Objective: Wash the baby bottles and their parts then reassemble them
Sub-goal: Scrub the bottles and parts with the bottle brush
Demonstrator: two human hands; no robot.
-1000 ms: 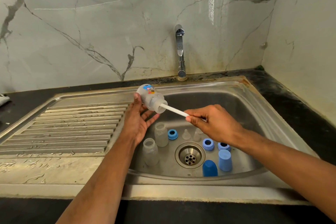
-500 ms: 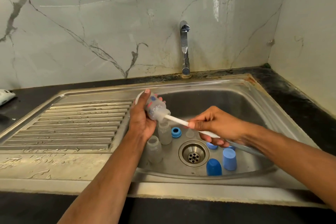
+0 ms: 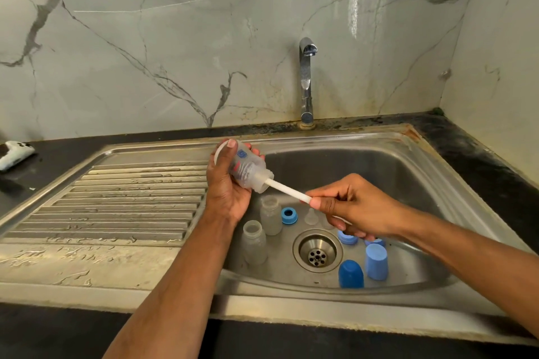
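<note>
bottle (image 3: 246,167) tilted steeper than before, brush (image 3: 287,190) inserted

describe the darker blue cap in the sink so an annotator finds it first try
Start at the sink basin and find the round drain in its floor. Just right of the drain, nearest the front wall, stands the dark blue cap, dome up. The light blue cap beside it is paler and flat-topped; the blue ring behind the drain is open in the middle.

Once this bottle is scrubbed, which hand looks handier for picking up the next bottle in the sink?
Probably the left hand: the two standing bottles sit right below it, and the right hand grips the brush handle.
</note>
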